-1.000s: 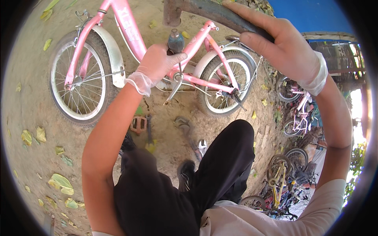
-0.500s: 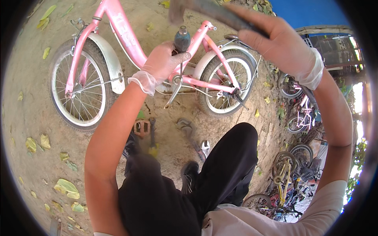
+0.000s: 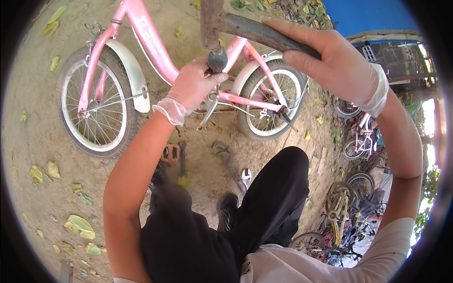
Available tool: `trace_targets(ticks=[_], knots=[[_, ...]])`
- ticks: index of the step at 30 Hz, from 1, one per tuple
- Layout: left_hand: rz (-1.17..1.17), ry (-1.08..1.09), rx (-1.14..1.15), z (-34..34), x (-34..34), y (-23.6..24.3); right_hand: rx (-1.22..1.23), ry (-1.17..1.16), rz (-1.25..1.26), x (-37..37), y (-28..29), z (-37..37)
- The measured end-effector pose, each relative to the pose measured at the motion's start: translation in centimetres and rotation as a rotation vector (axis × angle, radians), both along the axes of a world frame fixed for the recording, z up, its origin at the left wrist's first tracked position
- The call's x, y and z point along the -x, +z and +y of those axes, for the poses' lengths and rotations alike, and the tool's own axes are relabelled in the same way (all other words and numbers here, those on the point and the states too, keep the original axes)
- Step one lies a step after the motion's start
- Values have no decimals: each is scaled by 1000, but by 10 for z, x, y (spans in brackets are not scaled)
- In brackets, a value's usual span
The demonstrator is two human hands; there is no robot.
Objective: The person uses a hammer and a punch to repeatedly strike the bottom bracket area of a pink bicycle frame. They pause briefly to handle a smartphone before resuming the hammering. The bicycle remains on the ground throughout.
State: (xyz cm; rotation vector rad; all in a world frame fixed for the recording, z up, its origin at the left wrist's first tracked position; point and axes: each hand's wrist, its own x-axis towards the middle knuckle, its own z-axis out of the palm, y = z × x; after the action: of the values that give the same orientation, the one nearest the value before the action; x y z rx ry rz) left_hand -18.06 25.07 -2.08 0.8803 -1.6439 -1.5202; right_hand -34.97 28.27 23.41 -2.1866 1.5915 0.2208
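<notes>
A pink child's bicycle stands in front of me on the dirt. My left hand, in a clear glove, is closed around a screwdriver with a dark blue-green handle. Its shaft points down at the crank arm near the pedal axle. My right hand, gloved as well, grips the dark handle of a hammer. The rusty hammer head meets the top end of the screwdriver handle.
On the ground near my feet lie an orange pedal, a spanner and an adjustable wrench. A pile of bicycles is at the right, with a small pink bike above it. Leaves are scattered about.
The hammer has come down onto the screwdriver's end, its head now lower and nearer. My left hand has shifted slightly left and down, still holding the screwdriver.
</notes>
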Motion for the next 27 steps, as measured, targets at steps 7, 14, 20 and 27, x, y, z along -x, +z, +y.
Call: trace_targets(ticks=[7, 14, 20, 27], knots=[[-97, -65, 41, -13, 2, 9, 27, -85, -86, 9, 4, 6], [-91, -147, 37, -26, 11, 9, 30, -177, -161, 23, -4, 8], [-77, -210, 44, -34, 24, 4, 31, -347, -191, 37, -6, 21], [-158, -288, 73, -44, 39, 9, 20, -558, -389, 55, -13, 35]])
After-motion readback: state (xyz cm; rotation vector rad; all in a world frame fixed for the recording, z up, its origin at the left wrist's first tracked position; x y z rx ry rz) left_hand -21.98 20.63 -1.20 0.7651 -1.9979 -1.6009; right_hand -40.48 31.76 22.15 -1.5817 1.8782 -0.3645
